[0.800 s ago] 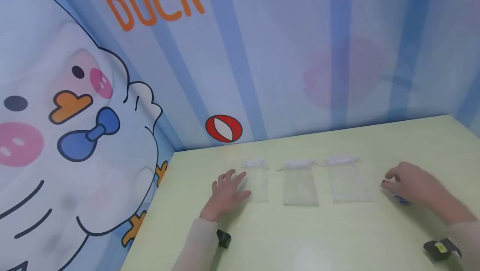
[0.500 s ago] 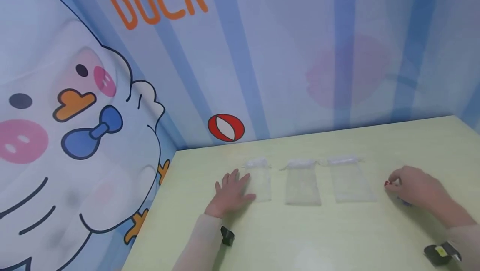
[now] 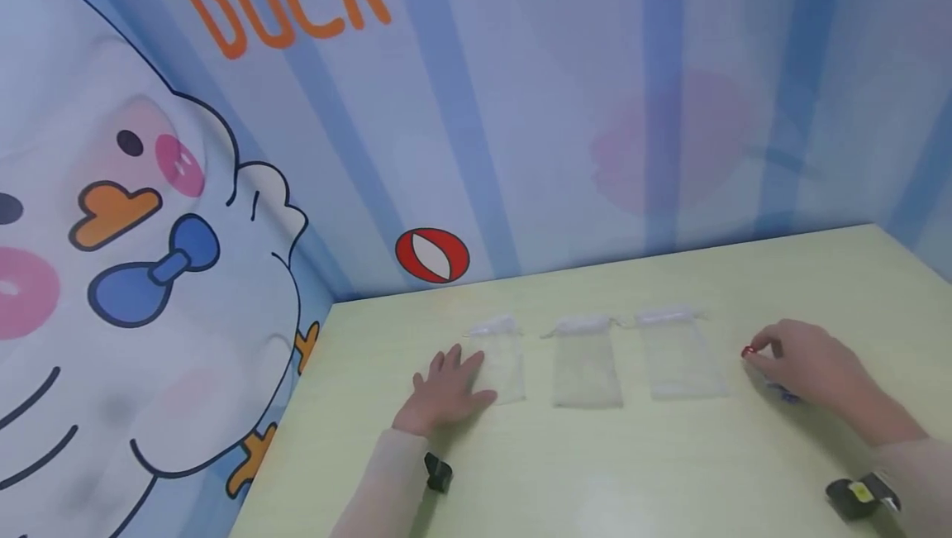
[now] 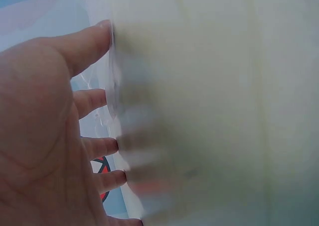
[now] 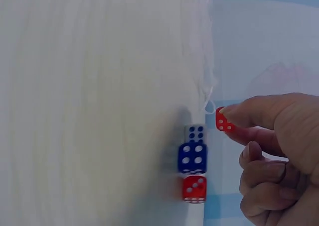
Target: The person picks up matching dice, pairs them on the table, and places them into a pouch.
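Observation:
My right hand (image 3: 811, 364) pinches a red die (image 5: 224, 120) with white pips between thumb and forefinger, raised off the table; its other fingers curl inward. Close by on the table, a blue die (image 5: 192, 158), a white die (image 5: 195, 133) and a second red die (image 5: 194, 189) sit in a row in the right wrist view. In the head view the right hand mostly hides them. Fingers spread, my left hand (image 3: 444, 393) rests at the left edge of a sheer white drawstring pouch (image 3: 507, 368), its thumb and fingertips touching down there.
Two more sheer pouches, a middle one (image 3: 586, 368) and a right one (image 3: 683, 360), lie flat in a line with the first, drawstring ends toward the wall. A printed wall (image 3: 550, 108) borders the pale table (image 3: 595, 472) at the back and left.
My right hand has lifted slightly, so the pinched red die shows more clearly. My left hand has settled onto the left pouch's edge. The head view has shifted a little.

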Demonstrator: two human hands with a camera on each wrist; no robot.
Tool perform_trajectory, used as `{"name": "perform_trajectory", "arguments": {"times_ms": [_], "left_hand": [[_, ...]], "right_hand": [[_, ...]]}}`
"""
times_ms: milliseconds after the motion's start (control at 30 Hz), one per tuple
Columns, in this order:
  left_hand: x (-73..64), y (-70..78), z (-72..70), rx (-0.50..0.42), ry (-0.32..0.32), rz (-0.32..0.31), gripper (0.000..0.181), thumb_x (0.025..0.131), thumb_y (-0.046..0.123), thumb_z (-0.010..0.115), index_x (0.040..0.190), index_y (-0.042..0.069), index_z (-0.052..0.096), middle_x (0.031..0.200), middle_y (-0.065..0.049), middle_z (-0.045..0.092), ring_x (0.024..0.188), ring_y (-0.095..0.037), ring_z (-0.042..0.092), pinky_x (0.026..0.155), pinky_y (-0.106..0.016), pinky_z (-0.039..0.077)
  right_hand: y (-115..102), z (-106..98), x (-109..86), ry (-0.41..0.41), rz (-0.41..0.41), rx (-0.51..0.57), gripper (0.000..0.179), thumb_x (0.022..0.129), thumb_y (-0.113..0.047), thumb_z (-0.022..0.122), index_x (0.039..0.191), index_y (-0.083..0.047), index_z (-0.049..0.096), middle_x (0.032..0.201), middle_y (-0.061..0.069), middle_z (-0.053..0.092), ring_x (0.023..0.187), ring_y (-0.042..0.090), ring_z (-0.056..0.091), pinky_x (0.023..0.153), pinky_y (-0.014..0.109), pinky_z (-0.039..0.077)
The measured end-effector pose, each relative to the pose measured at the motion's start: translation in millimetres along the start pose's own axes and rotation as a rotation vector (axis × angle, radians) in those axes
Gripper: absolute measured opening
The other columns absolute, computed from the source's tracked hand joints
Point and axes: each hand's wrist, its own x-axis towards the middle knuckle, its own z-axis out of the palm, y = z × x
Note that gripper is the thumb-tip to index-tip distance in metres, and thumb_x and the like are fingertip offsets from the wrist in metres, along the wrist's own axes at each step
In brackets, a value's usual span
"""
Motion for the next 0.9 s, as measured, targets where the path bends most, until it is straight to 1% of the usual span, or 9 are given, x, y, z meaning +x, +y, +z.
{"name": "perform_trajectory", "arguments": {"times_ms": [200, 333, 500, 700, 800, 900], "left_hand": [[-4.5, -0.2, -2.3, -0.004, -0.003, 0.012, 0.071, 0.094, 0.055, 0.056, 0.154, 0.022, 0.036, 0.161, -0.018, 0.021, 0.144, -0.047, 0.015, 0.104, -0.075, 0.015], [-4.4, 0.8, -1.5, -0.009, -0.006, 0.013, 0.071, 0.095, 0.054, 0.056, 0.155, 0.021, 0.036, 0.161, -0.018, 0.020, 0.145, -0.047, 0.015, 0.104, -0.075, 0.014], [-4.0, 1.4, -0.9, -0.004, -0.015, 0.016, 0.071, 0.095, 0.055, 0.054, 0.155, 0.022, 0.035, 0.161, -0.017, 0.019, 0.145, -0.046, 0.013, 0.105, -0.075, 0.013], [-2.5, 1.9, -2.1, -0.020, -0.026, 0.011, 0.071, 0.096, 0.055, 0.054, 0.156, 0.023, 0.033, 0.162, -0.016, 0.017, 0.146, -0.045, 0.011, 0.105, -0.075, 0.011], [-2.7, 1.6, -2.7, -0.022, -0.031, 0.003, 0.071, 0.095, 0.055, 0.054, 0.156, 0.023, 0.033, 0.163, -0.016, 0.016, 0.146, -0.045, 0.010, 0.106, -0.074, 0.010], [-3.4, 0.7, -2.6, -0.022, -0.036, 0.000, 0.072, 0.095, 0.055, 0.054, 0.156, 0.023, 0.032, 0.163, -0.016, 0.016, 0.146, -0.045, 0.009, 0.106, -0.075, 0.010]], "right_hand": [[-21.3, -1.4, -7.4, -0.010, -0.052, 0.061, 0.021, 0.091, -0.021, 0.070, 0.096, -0.001, 0.072, 0.062, -0.004, 0.044, 0.050, 0.012, 0.038, 0.050, 0.029, 0.031], [-33.6, 3.9, -14.6, -0.041, -0.080, 0.121, 0.015, 0.089, -0.020, 0.072, 0.093, -0.005, 0.072, 0.061, -0.006, 0.041, 0.051, 0.008, 0.033, 0.051, 0.027, 0.030], [-53.3, 13.7, -24.6, -0.109, -0.130, 0.209, 0.009, 0.085, -0.016, 0.076, 0.091, -0.010, 0.072, 0.058, -0.010, 0.039, 0.051, 0.003, 0.033, 0.050, 0.024, 0.032], [-79.3, 30.1, -32.3, -0.217, -0.175, 0.321, 0.005, 0.085, -0.014, 0.075, 0.089, -0.013, 0.072, 0.057, -0.011, 0.040, 0.051, 0.002, 0.035, 0.050, 0.023, 0.034], [-89.2, 39.0, -34.0, -0.269, -0.160, 0.340, 0.004, 0.085, -0.017, 0.076, 0.087, -0.015, 0.072, 0.057, -0.010, 0.042, 0.050, 0.003, 0.036, 0.049, 0.023, 0.035], [-96.2, 47.8, -35.3, -0.300, -0.156, 0.331, 0.005, 0.085, -0.018, 0.076, 0.085, -0.017, 0.071, 0.059, -0.010, 0.045, 0.052, 0.003, 0.040, 0.051, 0.024, 0.037]]}}
